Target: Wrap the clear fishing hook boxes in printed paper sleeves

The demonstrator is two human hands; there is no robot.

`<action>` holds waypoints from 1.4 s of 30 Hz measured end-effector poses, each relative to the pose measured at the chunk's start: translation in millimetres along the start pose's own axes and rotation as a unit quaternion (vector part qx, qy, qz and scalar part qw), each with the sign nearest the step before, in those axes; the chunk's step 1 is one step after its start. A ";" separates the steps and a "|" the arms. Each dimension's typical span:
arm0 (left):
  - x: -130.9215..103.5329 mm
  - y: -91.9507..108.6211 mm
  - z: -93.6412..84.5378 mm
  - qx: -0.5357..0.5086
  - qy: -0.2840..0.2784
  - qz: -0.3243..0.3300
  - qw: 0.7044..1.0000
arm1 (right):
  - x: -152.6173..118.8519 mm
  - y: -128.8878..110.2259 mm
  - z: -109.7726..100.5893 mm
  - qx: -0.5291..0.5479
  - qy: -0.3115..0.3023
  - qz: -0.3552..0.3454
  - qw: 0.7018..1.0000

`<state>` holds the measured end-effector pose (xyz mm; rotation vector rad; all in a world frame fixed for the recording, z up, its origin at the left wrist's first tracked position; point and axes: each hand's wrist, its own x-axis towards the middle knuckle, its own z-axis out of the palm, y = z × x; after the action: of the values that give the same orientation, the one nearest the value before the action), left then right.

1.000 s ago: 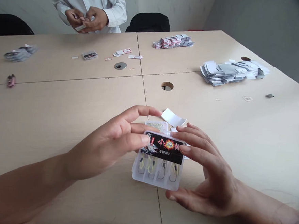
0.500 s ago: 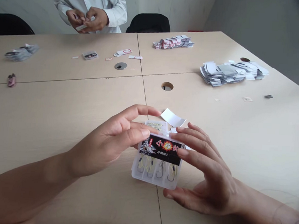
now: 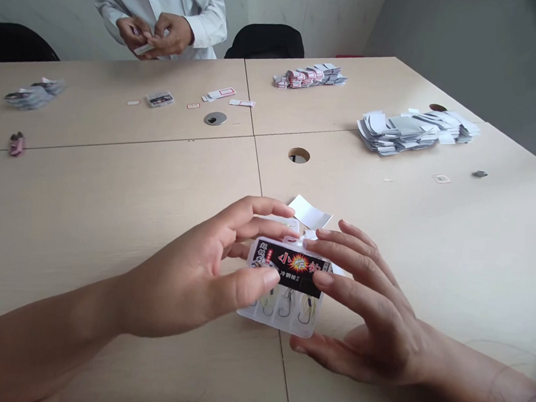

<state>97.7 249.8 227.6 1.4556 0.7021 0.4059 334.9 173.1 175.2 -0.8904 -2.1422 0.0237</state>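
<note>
A clear plastic box of fishing hooks (image 3: 301, 289) with a black printed label faces me, tilted, between my two hands. My left hand (image 3: 189, 275) is at its left side. The thumb lies across the label's lower left, and a lower finger passes behind the upper left corner. The upper fingers stretch out above the box. My right hand (image 3: 370, 312) holds the right side, fingertips at the label's right end and thumb at the bottom corner. Behind stands a second hook box (image 3: 285, 222), mostly covered by my fingers, beside a curved white card (image 3: 312, 212).
Across the table (image 3: 111, 214) a person in a white shirt (image 3: 207, 19) handles a small item. Piles of white cards (image 3: 405, 134) and red-edged cards (image 3: 311, 76) lie at the back right. Another box (image 3: 160, 100) and bagged packs (image 3: 34, 94) lie left. A cable hole (image 3: 299, 155) opens mid-table.
My left thumb has slid down and right from the box's upper left edge onto the label. The left fingers have shifted right, covering more of the rear box. My right hand barely moves.
</note>
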 end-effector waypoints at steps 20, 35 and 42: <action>-5.6 -1.9 -8.7 0.231 -0.030 0.108 0.966 | 0.6 -1.4 -0.3 -0.016 -0.004 0.002 1.000; -4.0 -5.8 -4.1 0.273 -0.028 0.143 0.951 | 0.1 5.0 1.1 -0.029 -0.013 -0.003 0.999; -2.5 -5.6 -4.6 0.294 -0.034 0.157 0.942 | -0.6 6.3 2.8 -0.034 -0.031 0.004 0.999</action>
<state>92.0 251.1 222.7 2.1544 0.5557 0.4056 336.9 178.2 171.0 -0.9483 -2.2076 -0.0183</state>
